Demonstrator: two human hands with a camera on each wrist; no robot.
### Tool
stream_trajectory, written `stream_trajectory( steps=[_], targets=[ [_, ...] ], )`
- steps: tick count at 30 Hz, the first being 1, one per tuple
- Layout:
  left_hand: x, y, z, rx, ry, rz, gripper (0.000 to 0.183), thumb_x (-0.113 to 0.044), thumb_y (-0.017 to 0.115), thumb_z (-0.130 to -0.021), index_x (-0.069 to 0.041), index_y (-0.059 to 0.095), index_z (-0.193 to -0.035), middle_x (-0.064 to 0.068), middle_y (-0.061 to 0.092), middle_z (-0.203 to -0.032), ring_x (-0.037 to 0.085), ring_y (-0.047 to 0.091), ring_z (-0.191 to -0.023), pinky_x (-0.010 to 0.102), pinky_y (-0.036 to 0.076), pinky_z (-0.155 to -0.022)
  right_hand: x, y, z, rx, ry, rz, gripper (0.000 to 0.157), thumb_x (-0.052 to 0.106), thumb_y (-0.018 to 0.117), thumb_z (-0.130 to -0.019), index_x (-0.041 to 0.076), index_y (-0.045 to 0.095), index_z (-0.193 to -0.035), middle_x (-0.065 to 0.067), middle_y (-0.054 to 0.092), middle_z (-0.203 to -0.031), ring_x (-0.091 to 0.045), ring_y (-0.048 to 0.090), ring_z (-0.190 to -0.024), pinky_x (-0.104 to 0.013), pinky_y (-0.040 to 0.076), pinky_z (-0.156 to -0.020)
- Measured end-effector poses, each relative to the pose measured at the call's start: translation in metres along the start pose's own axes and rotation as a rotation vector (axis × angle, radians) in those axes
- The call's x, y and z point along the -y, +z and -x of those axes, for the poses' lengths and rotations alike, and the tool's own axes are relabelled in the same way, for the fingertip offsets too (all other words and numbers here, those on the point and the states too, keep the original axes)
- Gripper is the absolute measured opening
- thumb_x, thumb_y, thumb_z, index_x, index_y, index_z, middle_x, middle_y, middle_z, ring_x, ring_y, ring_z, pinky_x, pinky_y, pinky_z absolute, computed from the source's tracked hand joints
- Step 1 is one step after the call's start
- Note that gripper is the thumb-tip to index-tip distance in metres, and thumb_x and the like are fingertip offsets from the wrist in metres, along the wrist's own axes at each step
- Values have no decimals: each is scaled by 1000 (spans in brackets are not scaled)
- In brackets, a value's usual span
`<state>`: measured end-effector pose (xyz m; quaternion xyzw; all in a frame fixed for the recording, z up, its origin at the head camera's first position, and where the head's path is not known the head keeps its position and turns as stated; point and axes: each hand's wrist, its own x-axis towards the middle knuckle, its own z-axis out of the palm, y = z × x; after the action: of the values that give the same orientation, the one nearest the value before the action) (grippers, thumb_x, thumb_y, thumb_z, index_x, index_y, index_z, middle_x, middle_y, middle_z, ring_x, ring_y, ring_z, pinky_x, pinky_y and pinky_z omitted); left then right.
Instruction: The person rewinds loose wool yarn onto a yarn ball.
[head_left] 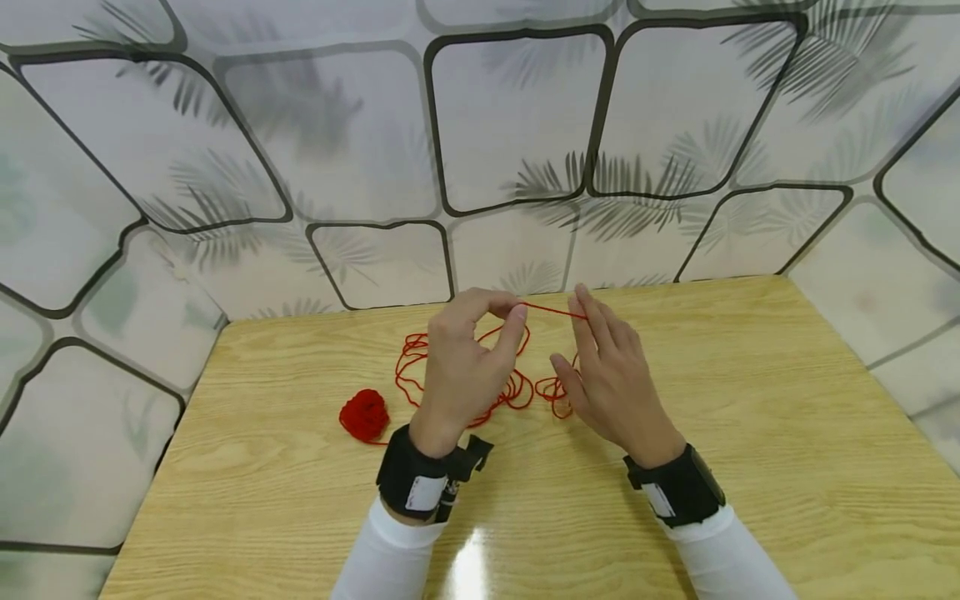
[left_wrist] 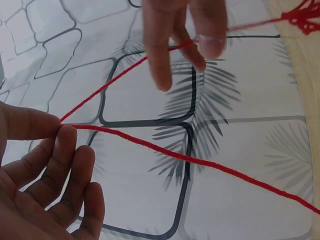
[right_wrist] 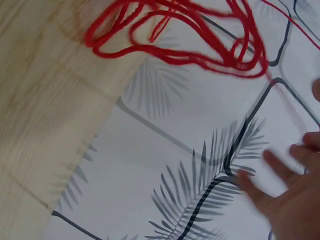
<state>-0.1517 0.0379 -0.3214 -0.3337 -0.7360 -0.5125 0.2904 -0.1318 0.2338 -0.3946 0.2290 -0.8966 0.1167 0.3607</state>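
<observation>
My left hand pinches a strand of red yarn between thumb and index finger. In the left wrist view its other fingers are loosely bent, and the yarn leaves the pinch in two directions. To the right, my right hand is raised with its fingers mostly straight and the thumb apart; the strand reaches across to its index finger. Loose yarn loops fill the top of the right wrist view, and in the head view a small bundle shows beside the right thumb. The right hand looks blurred there.
A ball of red yarn sits on the wooden table, left of my left wrist. Tangled yarn strands spread behind and under the left hand. A patterned wall covering rises at the table's back edge.
</observation>
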Motion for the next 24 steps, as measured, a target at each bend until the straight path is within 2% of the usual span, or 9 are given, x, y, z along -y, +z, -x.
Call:
stream_trajectory(
  steps=[4, 6, 9, 13, 16, 18, 20, 22, 24],
  targets=[
    [-6, -1, -1, 98, 104, 15, 14, -20, 54, -91, -10, 65, -90, -5, 61, -83, 6, 55, -82, 25, 44, -78, -7, 5, 9, 174, 163, 119, 74, 46, 40, -94, 2, 11, -147, -11, 5, -155, -37, 9, -139, -67, 14, -98],
    [-9, -2, -1, 147, 134, 34, 13, -19, 54, -91, -11, 64, -89, -5, 60, -83, 5, 54, -82, 24, 43, -78, -10, 8, 13, 224, 222, 154, 77, 49, 39, -94, 5, 7, -148, -9, -1, -155, -35, 0, -140, -69, 7, -98],
    [-13, -4, -1, 184, 144, 67, 13, -19, 53, -91, -11, 63, -89, -6, 60, -84, 5, 54, -83, 23, 43, -80, -13, 11, 16, 201, 241, 177, 76, 48, 41, -92, 7, 9, -148, -10, -4, -155, -36, -5, -140, -70, 0, -97],
    [-18, -7, -2, 223, 142, 128, 14, -19, 54, -92, -11, 64, -89, -6, 61, -85, 4, 53, -84, 24, 43, -80, -14, 15, 18, 92, 209, 197, 77, 45, 47, -90, 7, 14, -147, -9, -1, -155, -37, -3, -139, -67, -5, -98],
    [-20, -10, -3, 217, 145, 176, 14, -19, 54, -91, -9, 64, -90, -5, 62, -86, 6, 54, -85, 26, 44, -80, -17, 16, 19, 77, 220, 194, 78, 42, 48, -90, 5, 10, -147, -6, -2, -155, -36, -2, -139, -66, -6, -99],
    [-19, -13, -4, 165, 137, 204, 14, -18, 55, -91, -8, 64, -90, -3, 63, -86, 8, 56, -85, 28, 45, -79, -19, 15, 21, 122, 265, 181, 77, 41, 45, -93, 6, 5, -148, -7, -2, -156, -36, -2, -140, -66, -7, -99],
    [-16, -17, -6, 53, 106, 226, 12, -15, 57, -90, -6, 65, -90, -1, 63, -85, 11, 58, -83, 32, 46, -78, -23, 13, 23, 195, 333, 167, 73, 43, 37, -96, 6, 2, -148, -10, 2, -155, -37, -2, -140, -66, -8, -99],
    [-11, -22, -9, -108, 50, 247, 11, -12, 58, -89, -3, 64, -91, 3, 63, -83, 15, 58, -79, 35, 47, -76, -28, 11, 24, 280, 415, 141, 70, 47, 29, -98, 6, 0, -147, -13, 6, -154, -37, -3, -139, -66, -10, -98],
    [-3, -28, -11, -299, -19, 243, 11, -10, 59, -87, -1, 64, -90, 7, 63, -81, 18, 59, -77, 36, 47, -73, -33, 9, 25, 346, 483, 121, 69, 50, 22, -99, 5, 1, -147, -17, 10, -153, -39, -3, -139, -66, -11, -97]
  ],
)
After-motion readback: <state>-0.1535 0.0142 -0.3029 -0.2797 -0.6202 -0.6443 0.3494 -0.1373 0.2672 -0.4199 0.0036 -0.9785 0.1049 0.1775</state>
